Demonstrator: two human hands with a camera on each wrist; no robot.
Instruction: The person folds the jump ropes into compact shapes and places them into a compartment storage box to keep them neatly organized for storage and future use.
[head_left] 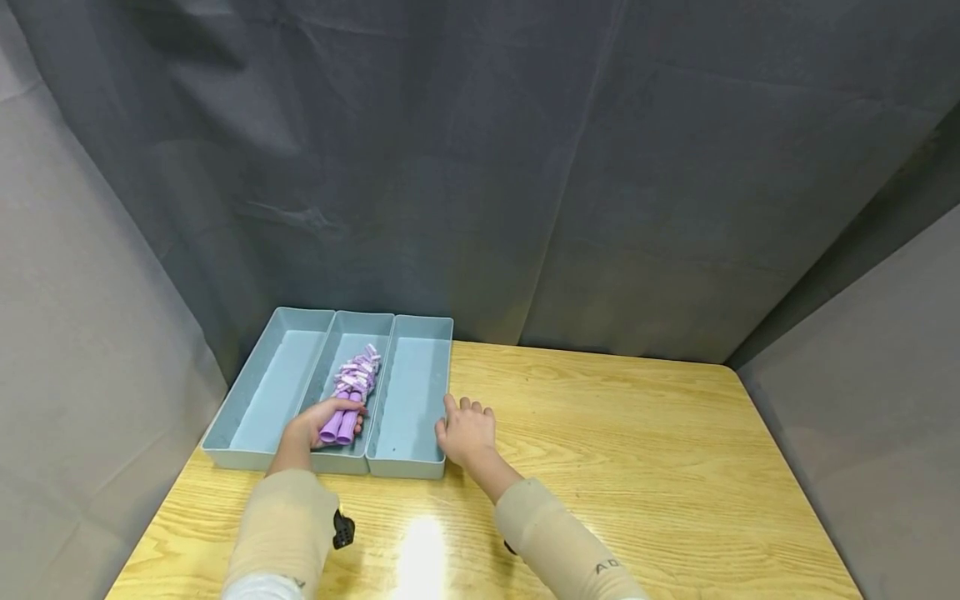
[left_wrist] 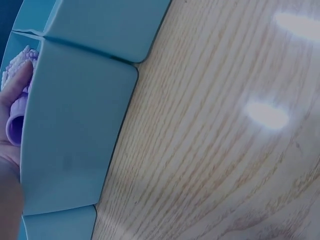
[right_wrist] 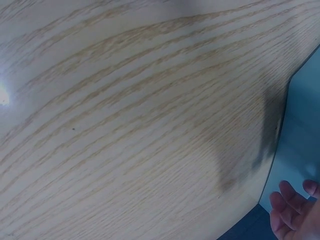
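My left hand (head_left: 321, 421) reaches into the middle blue-grey bin (head_left: 351, 465). Its thumb and fingers curl round a pair of purple tubes (head_left: 347, 423) with frilly, bunched lilac and white tops. One hollow tube end (left_wrist: 16, 127) faces the camera in the left wrist view, where the bin wall hides part of the hand. My right hand (head_left: 468, 432) is beside the right-hand bin (head_left: 408, 392), holding nothing, its fingers loosely bent. In the right wrist view its fingers (right_wrist: 287, 200) appear against the bin's side wall; whether they touch it I cannot tell.
The left-hand bin (head_left: 281, 375) stands flush against the middle one, so the three bins form a row at the table's left. Wooden tabletop (head_left: 637, 467) stretches to the right. A dark grey curtain (head_left: 450, 167) hangs behind, with lighter cloth panels at both sides.
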